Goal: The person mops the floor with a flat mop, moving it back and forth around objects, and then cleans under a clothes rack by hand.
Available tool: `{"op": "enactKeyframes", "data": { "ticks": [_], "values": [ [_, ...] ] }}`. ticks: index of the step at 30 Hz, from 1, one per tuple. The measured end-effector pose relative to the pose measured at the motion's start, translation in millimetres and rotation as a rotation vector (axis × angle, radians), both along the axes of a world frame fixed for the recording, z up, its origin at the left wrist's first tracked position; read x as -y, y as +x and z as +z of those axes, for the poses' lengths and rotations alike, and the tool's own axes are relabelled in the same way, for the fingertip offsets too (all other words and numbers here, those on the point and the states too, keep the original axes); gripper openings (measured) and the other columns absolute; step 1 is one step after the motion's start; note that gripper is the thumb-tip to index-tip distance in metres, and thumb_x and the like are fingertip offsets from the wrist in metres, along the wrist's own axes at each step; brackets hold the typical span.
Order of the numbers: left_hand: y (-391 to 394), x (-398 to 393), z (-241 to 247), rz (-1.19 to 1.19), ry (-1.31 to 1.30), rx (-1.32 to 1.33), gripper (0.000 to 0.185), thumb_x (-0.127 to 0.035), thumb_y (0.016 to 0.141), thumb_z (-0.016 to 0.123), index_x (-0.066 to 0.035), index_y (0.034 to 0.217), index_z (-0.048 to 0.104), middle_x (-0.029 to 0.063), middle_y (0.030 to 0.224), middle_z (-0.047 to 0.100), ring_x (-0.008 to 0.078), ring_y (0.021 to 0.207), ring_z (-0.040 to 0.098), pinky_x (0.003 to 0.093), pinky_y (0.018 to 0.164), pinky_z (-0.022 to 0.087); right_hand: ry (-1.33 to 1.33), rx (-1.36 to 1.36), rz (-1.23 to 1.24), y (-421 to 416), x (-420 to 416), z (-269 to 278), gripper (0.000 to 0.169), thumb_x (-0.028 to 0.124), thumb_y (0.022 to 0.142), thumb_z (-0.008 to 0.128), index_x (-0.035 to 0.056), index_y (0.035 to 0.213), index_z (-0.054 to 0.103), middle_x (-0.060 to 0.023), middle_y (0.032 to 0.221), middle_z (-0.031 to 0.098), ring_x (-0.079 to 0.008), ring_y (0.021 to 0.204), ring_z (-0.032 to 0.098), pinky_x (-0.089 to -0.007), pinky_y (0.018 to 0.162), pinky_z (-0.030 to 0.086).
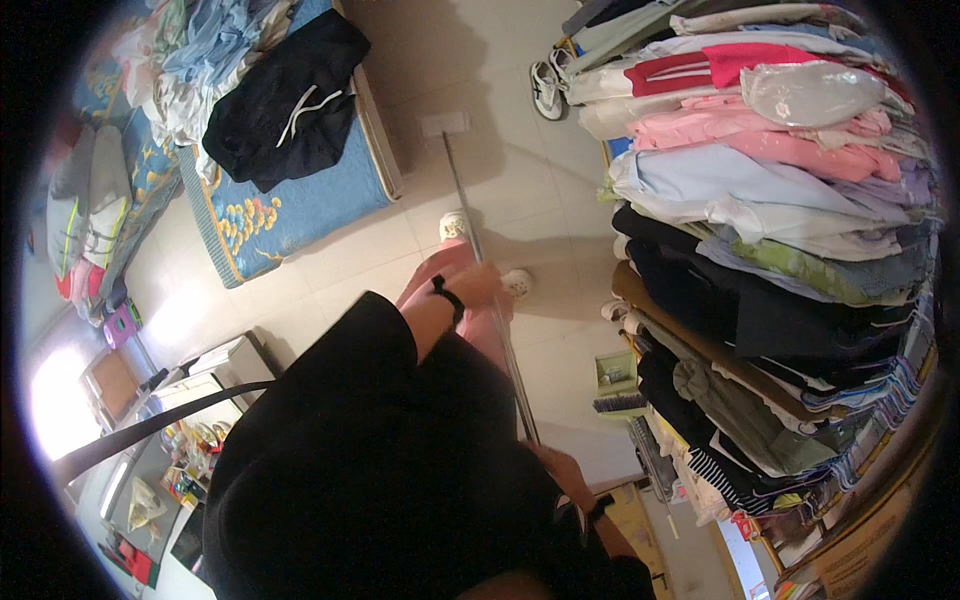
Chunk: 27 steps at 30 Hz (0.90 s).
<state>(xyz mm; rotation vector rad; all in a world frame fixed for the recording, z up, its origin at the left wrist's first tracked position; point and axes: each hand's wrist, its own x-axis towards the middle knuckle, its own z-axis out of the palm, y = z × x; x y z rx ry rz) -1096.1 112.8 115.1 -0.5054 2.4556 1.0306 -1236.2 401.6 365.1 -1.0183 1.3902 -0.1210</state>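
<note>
A long metal mop pole (512, 364) runs from close to my body out to a flat, pale mop head (444, 124) on the tiled floor. My left hand (480, 285), slightly blurred and with a black band on its wrist, is closed around the middle of the pole. Farther down, my right hand (553, 463) grips the pole near its end, partly hidden by my black top. The mop head lies flat beyond my feet, beside the bed.
Left stands a bed (300, 225) with a blue patterned cover, black shorts (289, 112) and heaped clothes. A packed clothes rack (750, 300) lines the right, with sneakers (546, 90), a broom (619, 403) and a green dustpan (615, 373) beside it. A cluttered desk (142, 480) stands lower left.
</note>
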Motion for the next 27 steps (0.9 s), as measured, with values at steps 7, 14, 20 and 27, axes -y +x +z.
{"op": "enactKeyframes", "data": {
  "ticks": [7,14,20,27],
  "values": [
    [0.7,-42.3,-51.2,0.031,-0.051,-0.170,0.013,-0.013,0.076,0.059,-0.005,0.070,0.068,0.0145,0.078,0.065,0.0304,0.078,0.064,0.0390,0.068,0.052,0.346,0.004,-0.272,-8.6,5.1,34.5,0.043,0.020,0.093,0.052,0.0141,0.136,0.048,-0.0106,0.124,0.058,-0.0231,0.109,0.058,-0.0322,0.090,0.046],
    [0.4,-14.5,-7.8,-0.033,0.002,0.006,0.013,-0.011,0.079,0.058,-0.004,0.075,0.068,0.0165,0.081,0.064,0.0314,0.081,0.065,0.0413,0.067,0.053,0.073,-0.058,-0.016,4.9,-69.7,-36.6,0.041,0.020,0.092,0.053,0.0167,0.133,0.052,-0.0109,0.111,0.064,-0.0212,0.099,0.062,-0.0348,0.085,0.049],
    [-10.9,32.8,-66.7,-0.131,-0.234,0.070,0.012,-0.011,0.075,0.061,-0.006,0.080,0.070,0.0146,0.085,0.064,0.0304,0.086,0.064,0.0386,0.071,0.053,0.457,0.059,-0.432,-10.0,40.4,-21.0,0.049,0.012,0.088,0.055,0.0060,0.135,0.047,-0.0117,0.130,0.053,-0.0202,0.114,0.054,-0.0327,0.093,0.044],
    [-42.2,-113.4,-13.4,-0.342,-0.276,-0.030,0.011,-0.016,0.073,0.059,-0.014,0.066,0.067,0.0041,0.069,0.062,0.0245,0.079,0.062,0.0461,0.060,0.048,-0.166,-0.137,-0.416,-22.7,-73.0,62.0,0.035,0.022,0.090,0.052,0.0001,0.117,0.050,-0.0176,0.121,0.056,-0.0269,0.103,0.057,-0.0365,0.086,0.046]
  ]
}}
